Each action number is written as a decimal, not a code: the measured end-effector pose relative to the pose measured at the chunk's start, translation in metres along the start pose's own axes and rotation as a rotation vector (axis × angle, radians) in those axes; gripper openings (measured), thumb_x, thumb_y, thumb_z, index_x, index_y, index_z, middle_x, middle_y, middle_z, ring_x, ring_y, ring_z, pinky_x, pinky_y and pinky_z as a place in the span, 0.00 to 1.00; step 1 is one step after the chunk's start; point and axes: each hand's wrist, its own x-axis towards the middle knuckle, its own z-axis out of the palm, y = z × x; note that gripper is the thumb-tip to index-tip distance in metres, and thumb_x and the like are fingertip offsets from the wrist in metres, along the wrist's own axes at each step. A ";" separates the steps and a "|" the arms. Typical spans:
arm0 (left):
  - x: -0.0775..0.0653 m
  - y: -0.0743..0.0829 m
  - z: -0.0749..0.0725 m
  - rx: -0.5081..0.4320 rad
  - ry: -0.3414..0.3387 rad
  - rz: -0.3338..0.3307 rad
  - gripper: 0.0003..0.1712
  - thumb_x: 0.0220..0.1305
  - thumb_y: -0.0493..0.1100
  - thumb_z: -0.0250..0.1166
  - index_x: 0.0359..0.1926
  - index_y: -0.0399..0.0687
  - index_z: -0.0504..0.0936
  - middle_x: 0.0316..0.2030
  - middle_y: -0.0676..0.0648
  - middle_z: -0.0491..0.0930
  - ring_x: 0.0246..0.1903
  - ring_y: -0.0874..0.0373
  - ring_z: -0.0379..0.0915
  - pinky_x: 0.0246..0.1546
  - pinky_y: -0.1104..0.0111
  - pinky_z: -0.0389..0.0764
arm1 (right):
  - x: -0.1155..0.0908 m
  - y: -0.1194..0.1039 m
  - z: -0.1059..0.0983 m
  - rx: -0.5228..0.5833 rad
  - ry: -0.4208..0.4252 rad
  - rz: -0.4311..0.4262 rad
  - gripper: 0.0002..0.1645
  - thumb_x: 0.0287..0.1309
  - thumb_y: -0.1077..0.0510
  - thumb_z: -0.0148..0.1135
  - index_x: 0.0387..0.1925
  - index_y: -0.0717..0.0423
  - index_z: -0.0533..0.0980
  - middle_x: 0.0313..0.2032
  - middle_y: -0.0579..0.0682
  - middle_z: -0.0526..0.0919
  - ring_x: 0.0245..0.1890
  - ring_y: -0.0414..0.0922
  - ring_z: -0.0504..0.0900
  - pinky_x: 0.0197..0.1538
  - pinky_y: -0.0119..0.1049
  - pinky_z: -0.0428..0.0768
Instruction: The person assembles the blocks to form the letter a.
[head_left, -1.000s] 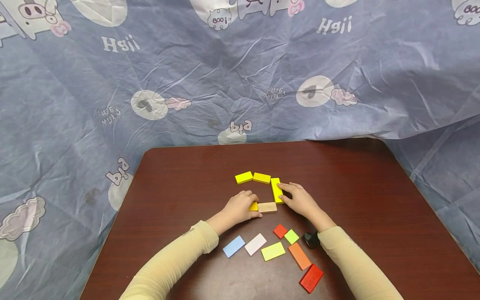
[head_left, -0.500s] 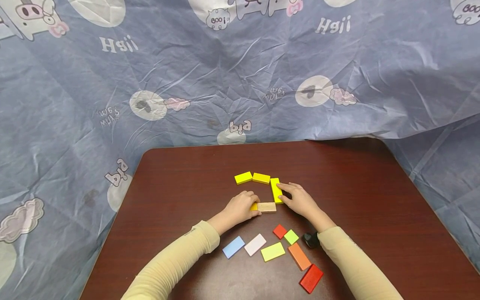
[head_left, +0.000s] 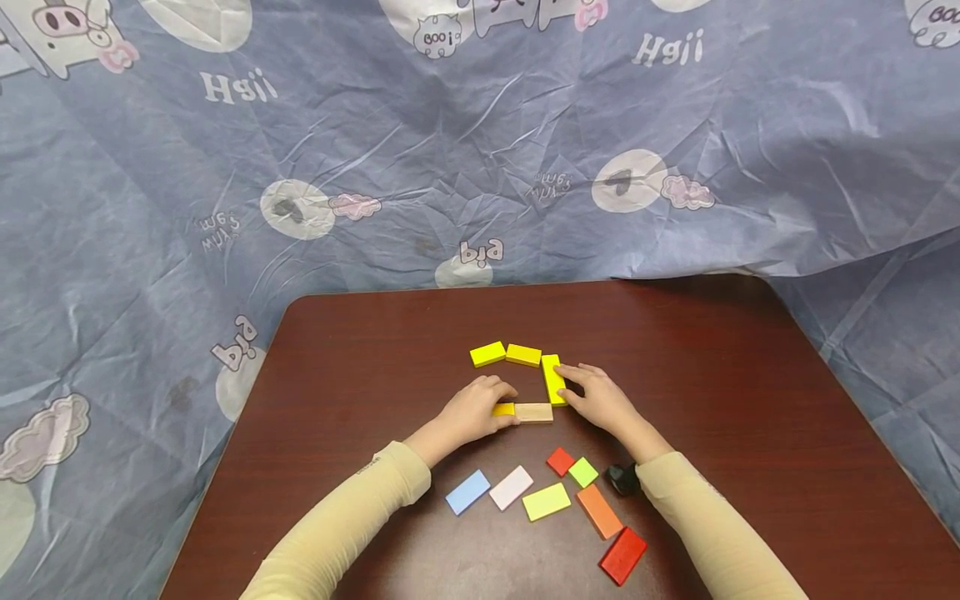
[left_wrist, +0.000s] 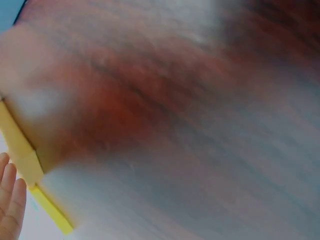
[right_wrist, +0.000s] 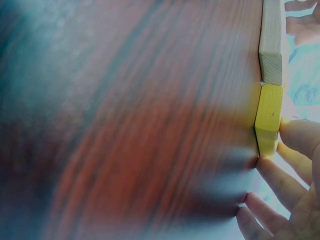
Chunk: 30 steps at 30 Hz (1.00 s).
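Note:
In the head view my left hand (head_left: 474,412) stands around an orange-yellow block (head_left: 504,409). Its thumb lies along the near side, and the fingers arch above the far side with a gap. A plain wooden block (head_left: 534,413) continues the row to the right, end to end with it. My right hand (head_left: 598,397) touches the right long side of a bright yellow block (head_left: 553,380) with thumb and forefinger spread apart. That block meets the wooden one in a corner, seen close up in the right wrist view. The left wrist view shows straight left-hand fingers (left_wrist: 15,205) beside the blocks.
Two more yellow blocks (head_left: 487,355) lie end to end at the back. Nearer lie blue (head_left: 468,492), pink-white (head_left: 512,488), yellow-green (head_left: 547,502), orange (head_left: 599,512) and red (head_left: 623,556) blocks. A small black object (head_left: 621,479) shows by the right wrist.
My left hand has drawn slightly to the left, its fingers lifting off the orange-yellow block, more of which now shows. The right hand has stayed on the yellow block.

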 end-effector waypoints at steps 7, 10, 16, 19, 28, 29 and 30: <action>-0.018 -0.010 -0.020 -0.095 0.036 -0.080 0.19 0.62 0.49 0.69 0.53 0.50 0.83 0.49 0.50 0.82 0.51 0.54 0.78 0.53 0.61 0.79 | 0.003 0.001 0.000 -0.005 -0.010 0.000 0.30 0.64 0.55 0.63 0.67 0.54 0.71 0.66 0.59 0.74 0.69 0.64 0.64 0.66 0.64 0.66; -0.031 -0.010 -0.029 -0.128 0.029 -0.097 0.17 0.62 0.49 0.70 0.50 0.50 0.84 0.46 0.51 0.82 0.46 0.55 0.79 0.48 0.60 0.81 | 0.003 0.001 0.000 -0.008 -0.009 -0.003 0.30 0.64 0.55 0.63 0.67 0.54 0.71 0.66 0.59 0.73 0.69 0.64 0.64 0.66 0.64 0.66; -0.062 -0.010 -0.032 -0.134 -0.071 -0.076 0.12 0.60 0.49 0.71 0.43 0.50 0.85 0.36 0.53 0.82 0.36 0.59 0.77 0.39 0.66 0.79 | 0.002 0.003 0.002 -0.013 -0.003 0.004 0.30 0.64 0.55 0.63 0.67 0.54 0.71 0.66 0.59 0.73 0.70 0.63 0.64 0.66 0.63 0.65; -0.077 -0.008 -0.028 -0.145 -0.116 -0.077 0.13 0.60 0.48 0.72 0.43 0.49 0.84 0.34 0.53 0.80 0.34 0.61 0.76 0.35 0.70 0.77 | 0.002 0.002 0.002 -0.009 -0.006 0.004 0.30 0.64 0.55 0.63 0.67 0.54 0.71 0.66 0.58 0.73 0.70 0.63 0.63 0.67 0.63 0.65; -0.100 0.007 -0.019 -0.195 -0.191 -0.109 0.24 0.55 0.53 0.74 0.47 0.45 0.81 0.34 0.51 0.77 0.28 0.67 0.69 0.32 0.74 0.73 | 0.002 0.002 0.005 -0.006 -0.004 0.007 0.31 0.64 0.54 0.63 0.67 0.54 0.71 0.66 0.58 0.73 0.70 0.63 0.63 0.67 0.63 0.64; -0.100 0.010 -0.019 -0.192 -0.192 -0.110 0.25 0.55 0.53 0.75 0.48 0.44 0.80 0.33 0.52 0.76 0.28 0.67 0.68 0.31 0.74 0.72 | 0.001 0.003 0.005 -0.008 -0.003 0.003 0.31 0.64 0.54 0.63 0.67 0.54 0.71 0.66 0.58 0.73 0.70 0.63 0.63 0.67 0.63 0.65; -0.100 0.012 -0.018 -0.185 -0.192 -0.111 0.25 0.54 0.53 0.75 0.48 0.44 0.80 0.33 0.51 0.76 0.27 0.68 0.67 0.31 0.74 0.72 | 0.002 0.003 0.005 -0.009 -0.002 0.001 0.31 0.64 0.54 0.63 0.67 0.54 0.71 0.66 0.58 0.73 0.70 0.63 0.63 0.67 0.63 0.65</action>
